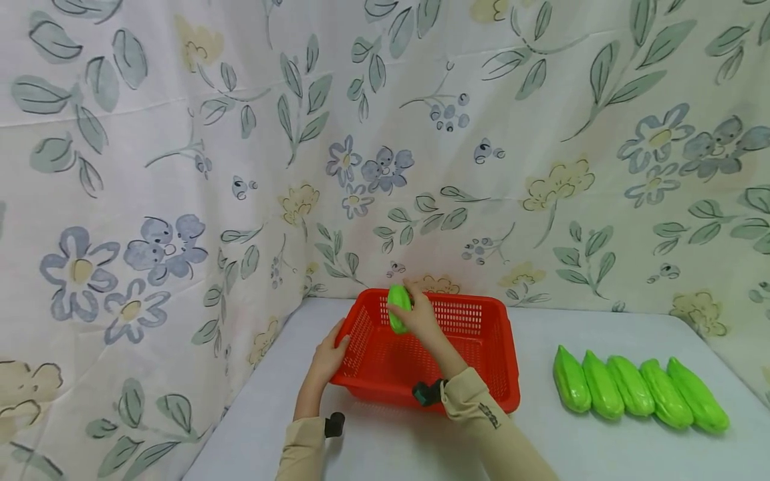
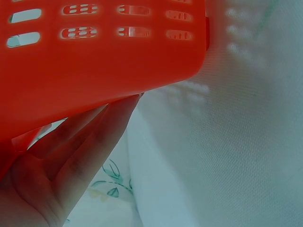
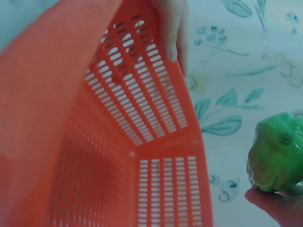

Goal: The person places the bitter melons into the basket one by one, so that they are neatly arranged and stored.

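Observation:
A red plastic basket [image 1: 415,387] with slotted walls stands on the table. My left hand [image 1: 327,354] grips its left rim, the thumb on the inner side. In the left wrist view, the fingers of that hand [image 2: 80,151] lie along the outside of the basket wall [image 2: 104,61]. Above the basket's back part, my right hand [image 1: 421,317] holds a bright green, glossy, elongated vegetable [image 1: 398,308] between thumb and fingers. One end of this vegetable [image 3: 279,153] faces the right wrist camera, beside the basket's rim [image 3: 201,175].
Several similar green vegetables [image 1: 628,386] lie side by side in a slanted row on the white table [image 1: 541,441], right of the basket. A floral curtain [image 1: 385,133] hangs behind the table and along its left side.

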A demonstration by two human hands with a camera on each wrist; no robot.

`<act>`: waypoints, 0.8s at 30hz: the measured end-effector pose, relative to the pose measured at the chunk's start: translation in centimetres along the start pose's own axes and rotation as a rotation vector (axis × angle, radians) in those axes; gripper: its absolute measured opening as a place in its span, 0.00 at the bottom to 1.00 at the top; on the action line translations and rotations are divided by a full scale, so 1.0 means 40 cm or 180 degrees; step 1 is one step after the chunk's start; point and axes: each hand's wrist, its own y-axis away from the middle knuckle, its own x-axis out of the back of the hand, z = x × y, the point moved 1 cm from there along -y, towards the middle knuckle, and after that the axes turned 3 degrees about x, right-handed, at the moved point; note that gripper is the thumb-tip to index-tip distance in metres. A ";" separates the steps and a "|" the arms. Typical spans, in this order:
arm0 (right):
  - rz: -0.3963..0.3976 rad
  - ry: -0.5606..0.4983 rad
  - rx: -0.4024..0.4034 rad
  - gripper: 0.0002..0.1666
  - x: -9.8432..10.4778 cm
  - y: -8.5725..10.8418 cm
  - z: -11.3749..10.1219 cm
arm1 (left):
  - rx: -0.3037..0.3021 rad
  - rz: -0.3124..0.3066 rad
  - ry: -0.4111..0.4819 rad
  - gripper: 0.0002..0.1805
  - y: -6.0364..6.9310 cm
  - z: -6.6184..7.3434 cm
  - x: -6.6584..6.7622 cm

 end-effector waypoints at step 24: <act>-0.0159 -0.0056 0.0121 0.42 -0.110 -0.020 -0.018 | -0.0005 0.0036 0.0007 0.28 0.000 0.001 -0.002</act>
